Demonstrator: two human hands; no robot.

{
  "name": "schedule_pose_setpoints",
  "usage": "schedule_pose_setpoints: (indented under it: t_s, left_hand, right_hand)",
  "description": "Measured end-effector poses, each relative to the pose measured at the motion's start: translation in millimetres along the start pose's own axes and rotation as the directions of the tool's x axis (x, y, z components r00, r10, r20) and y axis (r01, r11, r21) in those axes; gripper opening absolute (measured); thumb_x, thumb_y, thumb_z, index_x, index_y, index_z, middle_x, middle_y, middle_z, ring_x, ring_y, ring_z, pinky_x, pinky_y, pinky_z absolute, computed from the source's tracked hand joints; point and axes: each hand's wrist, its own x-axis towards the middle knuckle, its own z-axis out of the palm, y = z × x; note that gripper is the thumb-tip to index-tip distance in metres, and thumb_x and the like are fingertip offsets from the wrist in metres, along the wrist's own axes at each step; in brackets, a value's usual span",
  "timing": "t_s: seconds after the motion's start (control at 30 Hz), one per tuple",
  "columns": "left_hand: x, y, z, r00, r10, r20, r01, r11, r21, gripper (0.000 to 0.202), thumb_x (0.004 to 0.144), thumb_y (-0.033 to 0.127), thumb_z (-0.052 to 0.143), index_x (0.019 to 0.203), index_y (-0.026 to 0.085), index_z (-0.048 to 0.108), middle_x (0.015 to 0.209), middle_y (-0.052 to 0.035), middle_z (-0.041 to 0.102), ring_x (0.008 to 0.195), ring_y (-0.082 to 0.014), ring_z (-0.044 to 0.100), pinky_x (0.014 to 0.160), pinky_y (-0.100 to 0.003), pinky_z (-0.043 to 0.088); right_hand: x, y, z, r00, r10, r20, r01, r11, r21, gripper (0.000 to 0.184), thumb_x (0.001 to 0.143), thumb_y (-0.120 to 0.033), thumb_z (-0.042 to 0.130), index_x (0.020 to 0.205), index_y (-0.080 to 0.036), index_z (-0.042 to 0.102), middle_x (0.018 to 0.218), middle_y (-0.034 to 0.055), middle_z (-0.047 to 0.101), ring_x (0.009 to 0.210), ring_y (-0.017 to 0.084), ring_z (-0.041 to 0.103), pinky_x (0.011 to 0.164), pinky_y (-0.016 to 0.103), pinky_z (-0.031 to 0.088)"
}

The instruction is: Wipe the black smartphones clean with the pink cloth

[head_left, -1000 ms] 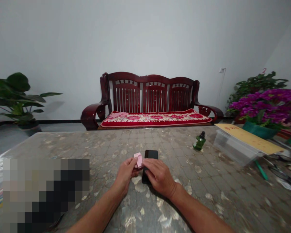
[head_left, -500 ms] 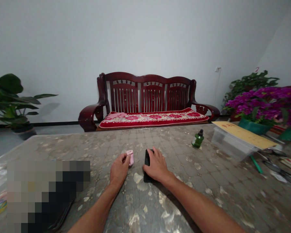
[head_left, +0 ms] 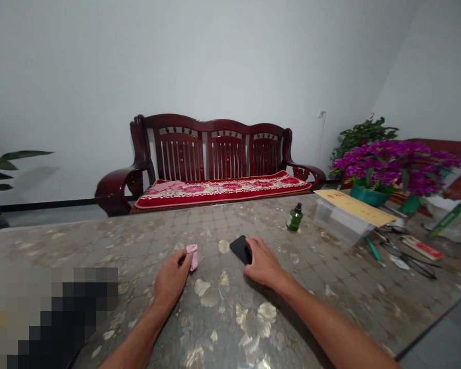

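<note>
My left hand pinches a small folded pink cloth just above the patterned table. My right hand lies on a black phone that rests flat on the table, fingers curled over its near end. The two hands are a short way apart, with the phone to the right of the cloth.
A small green bottle stands beyond the phone. At the right are a clear plastic box under a yellow envelope, a green pen, glasses and purple flowers. A red-cushioned wooden bench stands behind the table.
My hands have drawn apart: the left took the pink cloth leftward, the right slid the phone to the right and turned it. The view has swung to the right.
</note>
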Motion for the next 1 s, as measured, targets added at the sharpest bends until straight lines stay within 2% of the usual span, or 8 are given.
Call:
schedule_pose_setpoints:
  t_s: [0.13,0.23,0.4,0.53,0.63,0.77,1.0]
  left_hand:
    - [0,-1,-0.2,1.0,-0.004,0.023,0.004,1.0,0.003,0.045,0.093,0.047,0.04,0.111,0.02,0.072,0.102,-0.007,0.076,0.094,-0.0267,0.069,0.077,-0.029,0.046]
    - [-1,0,-0.8,1.0,-0.011,0.023,0.01,1.0,0.026,0.045,0.093,0.047,0.041,0.113,0.022,0.072,0.104,-0.006,0.077,0.097,-0.0267,0.069,0.077,-0.029,0.046]
    - [1,-1,-1.2,1.0,-0.019,0.02,0.017,0.997,0.072,0.045,0.092,0.047,0.041,0.11,0.021,0.073,0.103,-0.0068,0.077,0.095,-0.0284,0.07,0.075,-0.03,0.047]
    - [2,-1,-1.7,0.999,-0.023,0.025,0.021,0.995,0.094,0.046,0.092,0.047,0.041,0.111,0.02,0.072,0.103,-0.0068,0.077,0.095,-0.0285,0.07,0.074,-0.029,0.047]
    - [2,-1,-2.2,0.998,-0.035,0.042,0.032,0.996,0.085,0.046,0.092,0.048,0.04,0.111,0.021,0.072,0.1,-0.0058,0.078,0.094,-0.0279,0.07,0.072,-0.029,0.047]
    - [3,-1,-1.8,0.999,-0.029,0.03,0.026,0.996,0.082,0.045,0.09,0.049,0.04,0.106,0.022,0.073,0.098,-0.0046,0.078,0.093,-0.0275,0.07,0.072,-0.028,0.047]
    - [5,-9,1.8,1.0,-0.008,0.026,0.006,0.997,0.078,0.048,0.088,0.053,0.04,0.103,0.022,0.073,0.093,-0.0051,0.078,0.087,-0.0279,0.071,0.069,-0.029,0.046]
  right_hand:
    - [-8,49,-15,0.994,0.054,-0.096,-0.054,0.999,0.006,0.082,0.063,-0.012,0.061,0.144,-0.012,0.046,0.15,0.0194,0.043,0.134,0.033,0.046,0.111,0.044,0.038]
    - [-11,89,-27,0.983,0.093,-0.157,-0.091,0.996,0.017,0.078,0.063,-0.012,0.06,0.141,-0.012,0.049,0.142,0.0184,0.052,0.129,0.033,0.051,0.109,0.045,0.039]
    - [-14,152,-46,0.968,0.148,-0.2,-0.139,0.988,0.06,0.082,0.059,-0.013,0.061,0.141,-0.014,0.049,0.133,0.0162,0.059,0.122,0.032,0.056,0.105,0.045,0.042]
    - [-15,189,-59,0.966,0.187,-0.179,-0.185,0.982,0.027,0.08,0.058,-0.014,0.061,0.137,-0.012,0.053,0.132,0.0168,0.061,0.123,0.033,0.056,0.105,0.044,0.042]
    - [-15,210,-68,0.956,0.244,-0.163,-0.249,0.969,-0.006,0.081,0.058,-0.016,0.062,0.139,-0.012,0.052,0.134,0.0162,0.06,0.124,0.032,0.056,0.106,0.043,0.042]
    - [-11,229,-78,0.942,0.284,-0.178,-0.292,0.956,-0.022,0.083,0.059,-0.017,0.062,0.141,-0.008,0.05,0.138,0.0199,0.057,0.128,0.034,0.054,0.108,0.043,0.041]
    - [-6,239,-85,0.936,0.277,-0.219,-0.297,0.953,-0.064,0.079,0.061,-0.017,0.063,0.139,-0.007,0.052,0.136,0.0198,0.059,0.124,0.034,0.057,0.104,0.045,0.045]
